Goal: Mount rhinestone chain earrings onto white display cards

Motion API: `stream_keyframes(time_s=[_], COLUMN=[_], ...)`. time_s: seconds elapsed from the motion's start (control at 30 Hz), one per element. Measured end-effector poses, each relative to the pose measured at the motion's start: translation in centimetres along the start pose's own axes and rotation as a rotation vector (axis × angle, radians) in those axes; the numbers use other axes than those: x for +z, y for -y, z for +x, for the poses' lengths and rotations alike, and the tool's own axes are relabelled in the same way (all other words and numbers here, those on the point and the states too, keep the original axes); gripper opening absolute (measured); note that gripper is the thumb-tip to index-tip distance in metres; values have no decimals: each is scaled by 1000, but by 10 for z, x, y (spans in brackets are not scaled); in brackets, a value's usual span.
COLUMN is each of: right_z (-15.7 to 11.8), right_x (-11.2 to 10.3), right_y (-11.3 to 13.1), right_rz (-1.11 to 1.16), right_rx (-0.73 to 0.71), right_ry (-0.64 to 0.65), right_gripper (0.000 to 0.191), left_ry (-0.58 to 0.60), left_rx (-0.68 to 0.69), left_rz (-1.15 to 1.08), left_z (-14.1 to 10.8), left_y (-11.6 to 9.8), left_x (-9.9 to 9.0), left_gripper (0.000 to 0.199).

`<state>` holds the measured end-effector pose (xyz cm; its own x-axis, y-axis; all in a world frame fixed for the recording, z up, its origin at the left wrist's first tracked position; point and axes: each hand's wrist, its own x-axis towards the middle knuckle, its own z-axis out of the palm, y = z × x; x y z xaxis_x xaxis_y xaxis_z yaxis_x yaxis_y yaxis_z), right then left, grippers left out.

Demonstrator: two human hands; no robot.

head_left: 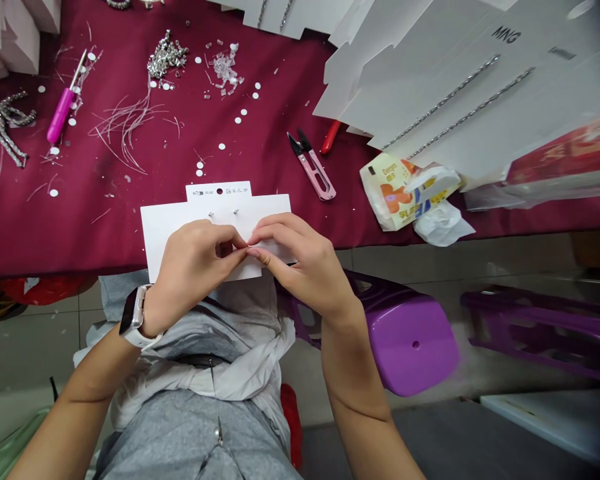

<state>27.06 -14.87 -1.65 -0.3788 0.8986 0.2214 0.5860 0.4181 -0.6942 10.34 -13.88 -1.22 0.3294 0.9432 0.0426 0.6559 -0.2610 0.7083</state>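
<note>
1. At the near edge of the table (105,247), a white card (177,233) with a punched tab at its top lies under both hands, overhanging the edge slightly.
2. The left hand (193,277), with a white-strapped watch (135,317) on its wrist, has its fingers (227,235) closed in a pinch over the middle of the card.
3. The right hand (300,263) mirrors it, its fingers (275,230) curled shut, with the fingertips of both hands meeting. They seem to pinch something thin at the card, though the fingers hide it, so I cannot be sure what.
4. So far, two small metal studs (211,215) stand side by side in the card, and no chain shows on it. The stacked white cards (445,93) to the right each carry two lengths of chain, so this card still lacks what those have.
5. Around the card lie pink snips (313,170), a pink-handled tool (63,107), a heap of silver chain (167,57), clear plastic bits (225,70) and scattered white paper dots (237,120). A purple stool (410,347) stands on the floor to the right of the person.
</note>
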Motion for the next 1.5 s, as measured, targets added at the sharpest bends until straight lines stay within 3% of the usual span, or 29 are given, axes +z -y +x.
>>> stream_keyframes(time_s=[0.17, 0.4, 0.67, 0.9, 1.0, 1.17, 1.5], right_z=[4, 5, 5, 1, -6, -8, -4], right_x=[-2, 12, 12, 7, 5, 6, 11], right_y=[-2, -6, -6, -9, -11, -11, -12], right_rz=[-52, -150, -27, 144, 205, 44, -22], right_rx=[-83, -35, 17, 35, 20, -114, -144], right_ry=[63, 51, -9, -87, -157, -145, -159], right_gripper=[8, 18, 22, 3, 12, 12, 16], left_ry=[-26, -46, -21, -22, -19, -6, -20], left_rx=[22, 23, 8, 6, 2, 1, 3], left_rz=[6, 1, 4, -19, -31, -42, -32], left_z=[0, -1, -1, -1, -2, -2, -2], left_y=[2, 3, 2, 2, 2, 1, 3], left_x=[2, 4, 2, 2, 1, 1, 2], left_gripper=[18, 18, 7, 8, 8, 10, 10])
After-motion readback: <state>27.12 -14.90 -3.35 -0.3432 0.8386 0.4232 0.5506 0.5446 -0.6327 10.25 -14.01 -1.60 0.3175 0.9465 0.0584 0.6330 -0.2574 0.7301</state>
